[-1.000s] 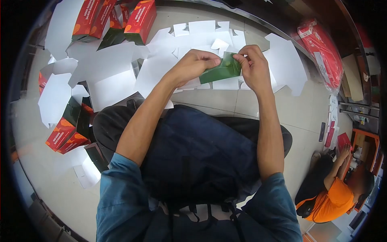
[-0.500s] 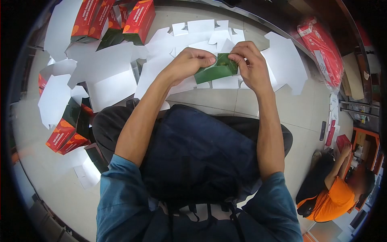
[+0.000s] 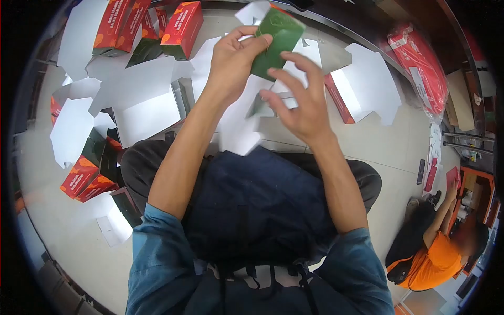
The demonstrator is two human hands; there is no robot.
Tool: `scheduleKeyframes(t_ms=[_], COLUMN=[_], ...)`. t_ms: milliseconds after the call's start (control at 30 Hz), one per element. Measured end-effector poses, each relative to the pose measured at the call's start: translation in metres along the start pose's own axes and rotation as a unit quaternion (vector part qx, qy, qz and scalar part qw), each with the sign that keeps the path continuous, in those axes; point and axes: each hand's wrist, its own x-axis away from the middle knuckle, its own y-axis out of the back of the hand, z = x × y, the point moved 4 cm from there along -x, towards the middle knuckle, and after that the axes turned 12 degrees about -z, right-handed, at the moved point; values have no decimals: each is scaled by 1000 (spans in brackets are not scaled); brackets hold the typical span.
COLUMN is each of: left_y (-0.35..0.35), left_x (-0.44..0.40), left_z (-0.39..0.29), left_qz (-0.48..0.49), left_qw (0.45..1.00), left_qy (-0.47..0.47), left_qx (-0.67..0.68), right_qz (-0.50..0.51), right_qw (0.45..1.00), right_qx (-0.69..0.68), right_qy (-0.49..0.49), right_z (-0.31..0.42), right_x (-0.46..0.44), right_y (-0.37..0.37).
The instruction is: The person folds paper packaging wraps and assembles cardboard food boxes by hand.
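My left hand (image 3: 233,63) grips a cardboard box (image 3: 278,44) by its green end panel, the thumb pressed on the green face. The box is lifted and tilted, and its white flaps (image 3: 239,131) spread out below and behind the hand, partly blurred. Just right of the panel is my right hand (image 3: 302,100), fingers apart and curved, slightly smeared. Its fingertips are close to the panel's lower edge; whether they touch it I cannot tell. Another open box (image 3: 357,92), white inside with a red side, lies on the floor to the right.
Red printed boxes (image 3: 181,29) stand at the upper left, with open white boxes (image 3: 147,113) below them. More red boxes (image 3: 86,178) lie at the left. A plastic-wrapped red bundle (image 3: 420,71) leans at the right. A person in an orange shirt (image 3: 433,260) sits at the lower right.
The held box has risen and turned, its green panel now upright at the top. My right hand went from pinching the panel to spread fingers. The other person's red item moved up.
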Motion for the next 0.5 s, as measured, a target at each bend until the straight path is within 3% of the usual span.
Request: scheduleKeyframes(t_ms=[167,267,367,467,500], left_y=[-3,-5,-5,-5,-5], left_x=[5,6,8,2,4], left_z=[-8,-2,-4,-1,-3], left_qz=[11,0,-11,55,60], left_qw=[988,984,989,979,989], left_qy=[-2,16,-11,11,5], left_qx=[156,175,147,196,137], right_qz=[-23,-20,76,50,23], right_qw=[997,999,996,994,994], right_qx=[-69,-37,-35,-80,-89], right_qy=[-36,32,-42,-49,-63], right_z=[3,0,12,1,-6], right_x=[1,6,-7,-7,-6], right_y=[-7,-9,-3,3,8])
